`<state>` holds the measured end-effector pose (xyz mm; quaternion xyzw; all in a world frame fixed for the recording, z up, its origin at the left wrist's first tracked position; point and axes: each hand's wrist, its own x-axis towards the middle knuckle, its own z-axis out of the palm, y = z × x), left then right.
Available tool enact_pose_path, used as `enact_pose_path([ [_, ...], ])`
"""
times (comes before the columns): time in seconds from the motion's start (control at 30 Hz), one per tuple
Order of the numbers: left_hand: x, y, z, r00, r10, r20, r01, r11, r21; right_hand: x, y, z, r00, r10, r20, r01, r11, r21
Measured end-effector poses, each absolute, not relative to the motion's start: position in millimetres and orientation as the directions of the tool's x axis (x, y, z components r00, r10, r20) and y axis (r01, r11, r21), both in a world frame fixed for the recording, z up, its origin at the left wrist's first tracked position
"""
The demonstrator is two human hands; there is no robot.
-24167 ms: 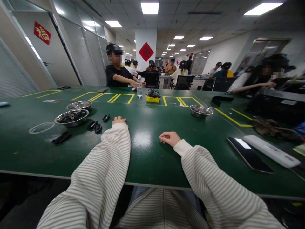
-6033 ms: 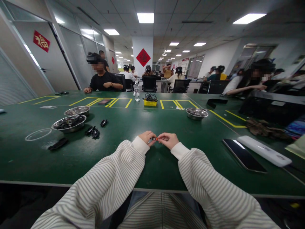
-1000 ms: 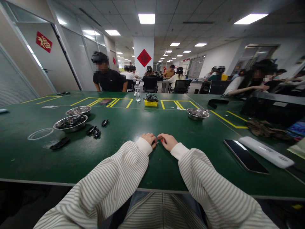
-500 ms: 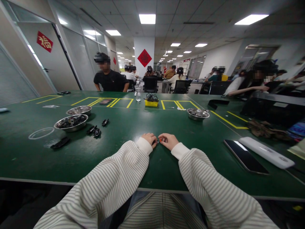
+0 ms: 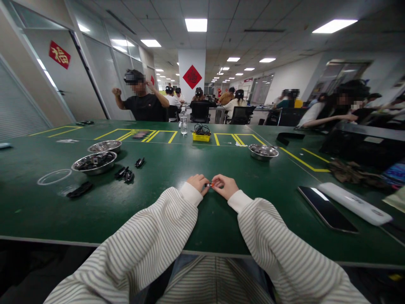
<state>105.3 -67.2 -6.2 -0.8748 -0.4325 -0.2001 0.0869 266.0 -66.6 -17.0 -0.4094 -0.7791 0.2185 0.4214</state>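
My left hand and my right hand meet over the green table, fingertips nearly together. Between them is a small part, dark and shiny at the left and orange-red at the right. The left fingers are closed on its dark end. My right thumb and forefinger pinch the orange end. Its exact kind is too small to make out, and the fingers cover some of it.
Left stand two steel bowls, the nearer filled with black parts, with loose black pieces beside it. Another bowl is at the right, near a phone and a white case. A bottle and yellow tray stand farther back.
My hands have shifted up slightly, and the small part shows more clearly, bridging the fingertips. Across the table, a person in black has raised both arms toward the head.
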Motion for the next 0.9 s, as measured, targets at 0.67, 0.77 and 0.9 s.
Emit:
enact_pose_path([
  [0.67, 102.2, -61.7, -11.1, 0.570, 0.639, 0.517, 0.733, -0.680, 0.032, 264.0, -71.4, -11.8, -0.229, 0.845, 0.483, 0.246, 0.531, -0.811],
  [0.77, 102.0, -61.5, -10.8, 0.567, 0.623, 0.539, 0.724, -0.689, 0.035, 264.5, -71.6, -11.1, -0.196, 0.860, 0.472, 0.190, 0.505, -0.842],
  [0.9, 102.0, -63.1, -9.2, 0.553, 0.615, 0.562, 0.720, -0.692, 0.049, 265.5, -72.9, -8.9, -0.171, 0.863, 0.475, 0.131, 0.497, -0.858],
])
